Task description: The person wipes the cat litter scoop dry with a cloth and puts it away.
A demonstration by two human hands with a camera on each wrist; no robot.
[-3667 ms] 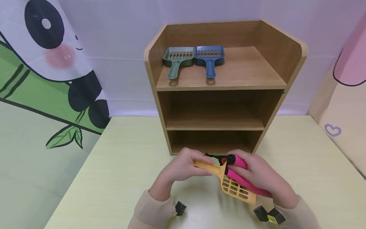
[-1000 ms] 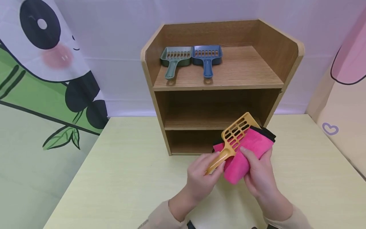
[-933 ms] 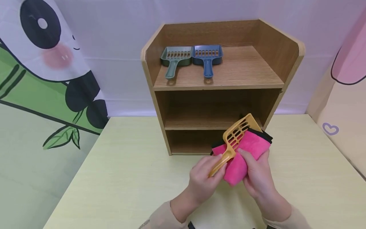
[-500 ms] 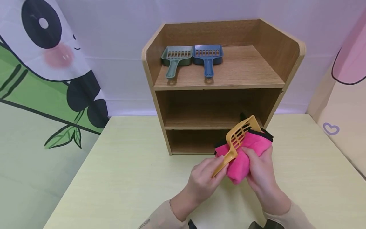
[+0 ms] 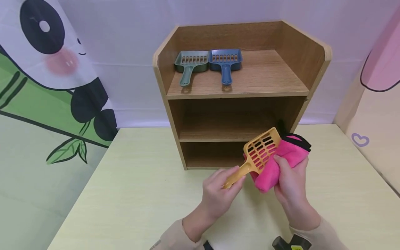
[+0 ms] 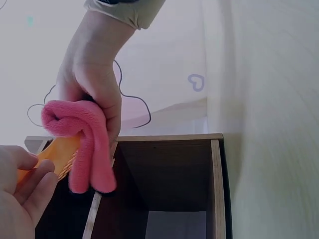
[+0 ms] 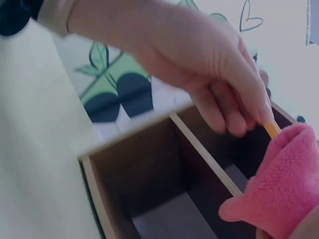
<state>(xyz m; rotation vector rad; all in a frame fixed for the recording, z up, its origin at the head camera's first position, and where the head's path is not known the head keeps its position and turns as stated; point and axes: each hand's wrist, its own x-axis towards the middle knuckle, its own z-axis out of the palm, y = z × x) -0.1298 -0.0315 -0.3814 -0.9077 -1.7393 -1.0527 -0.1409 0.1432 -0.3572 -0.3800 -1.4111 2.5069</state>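
Note:
In the head view my left hand grips the handle of a yellow slotted litter scoop, its slotted head tilted up and to the right. My right hand holds a folded pink cloth with black edging, thumb on top. The cloth lies against the scoop's right side and also shows pink through the slots. From the left wrist, the pink cloth wraps over the scoop's edge. In the right wrist view the cloth hides most of the scoop.
A wooden shelf unit stands behind the hands on a pale table. On its top board, a green litter scoop and a blue litter scoop lie side by side at the left, handles forward. A printed curtain hangs behind.
Earlier the scoop head pointed down to the right; now it points up. Over the last second the cloth has slid right along the scoop, uncovering more slots.

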